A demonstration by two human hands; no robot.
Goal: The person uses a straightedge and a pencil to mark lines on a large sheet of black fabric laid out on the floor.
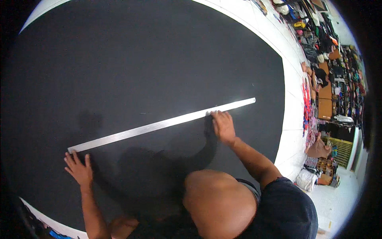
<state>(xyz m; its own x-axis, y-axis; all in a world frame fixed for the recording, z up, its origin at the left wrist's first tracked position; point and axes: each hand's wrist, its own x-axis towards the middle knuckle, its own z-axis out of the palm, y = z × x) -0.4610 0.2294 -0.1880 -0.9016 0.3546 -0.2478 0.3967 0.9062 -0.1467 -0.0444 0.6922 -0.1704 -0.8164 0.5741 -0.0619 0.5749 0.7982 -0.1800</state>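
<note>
A long, thin metal ruler lies slantwise across a wide sheet of black material. Its left end is lower in the view than its right end, where a small hole shows. My left hand rests with spread fingers at the ruler's left end, the fingertips touching it or just beside it. Toward the right end, my right hand has its fingers bent and close together on the ruler's lower edge. What its thumb does is hard to make out. A few short pale marks show on the black sheet above the ruler.
White tiled floor surrounds the black sheet. Along the right are piled goods, brown cardboard boxes, red and blue pieces and a white bag. Another person is among them. Something blue lies at the lower left.
</note>
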